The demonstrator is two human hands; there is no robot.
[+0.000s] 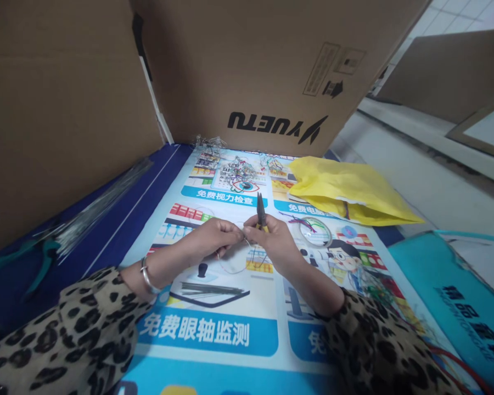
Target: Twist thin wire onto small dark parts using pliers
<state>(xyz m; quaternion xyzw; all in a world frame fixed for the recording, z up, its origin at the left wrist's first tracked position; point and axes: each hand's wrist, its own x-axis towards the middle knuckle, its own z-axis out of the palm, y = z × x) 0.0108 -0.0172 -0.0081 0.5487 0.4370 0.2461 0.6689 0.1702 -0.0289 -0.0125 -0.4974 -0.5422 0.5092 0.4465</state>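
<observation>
My left hand pinches a thin wire, with thumb and forefinger closed near the middle of the table. A loose loop of the wire hangs below the fingertips. Against it, almost touching, my right hand has its fingers wrapped round needle-nose pliers with yellow handles. Their dark jaws point up and away from me. The right fingertips also meet at the wire; their exact hold on it is too small to tell. Just below the hands lies a bundle of thin dark wire lengths.
Beyond my hands lies a tangle of wire pieces. To the right are a round clear dish with coloured strands, a yellow bag and a teal box. Straight wires and a teal-handled tool lie left. Cardboard walls the back.
</observation>
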